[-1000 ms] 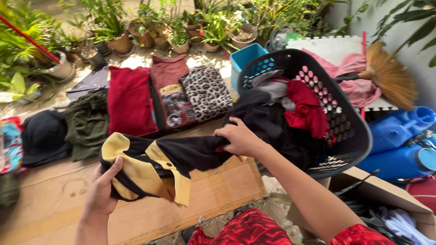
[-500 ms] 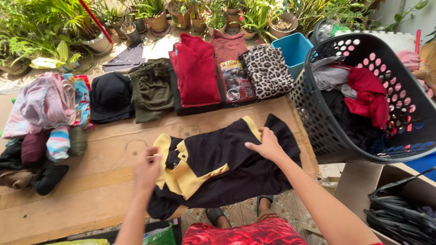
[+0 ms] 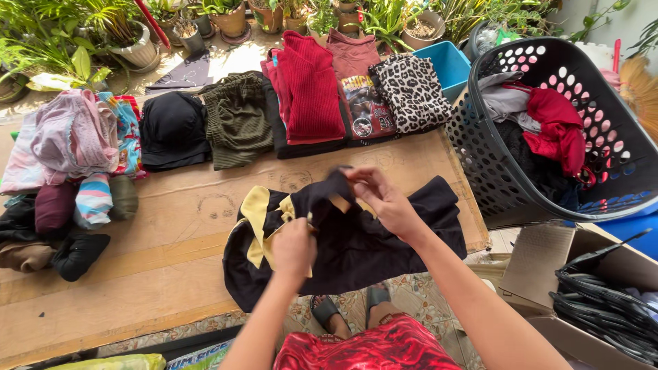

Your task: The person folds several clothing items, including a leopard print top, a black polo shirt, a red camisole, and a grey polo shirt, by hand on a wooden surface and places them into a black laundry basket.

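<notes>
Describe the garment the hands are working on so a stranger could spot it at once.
Start at the brown cardboard-covered table and go to its near edge, left of the black laundry basket. There the left hand and right hand hold a black shirt. Its yellow panels set it apart from the folded clothes in the row behind.

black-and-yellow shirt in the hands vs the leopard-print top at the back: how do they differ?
The black-and-yellow shirt lies crumpled and half spread; the leopard-print top is neatly folded. The shirt has plain black and yellow panels, while the top is spotted all over. The left hand and right hand both grip the shirt; the top lies untouched in a row of folded clothes. Both rest on the brown cardboard sheet.
</notes>
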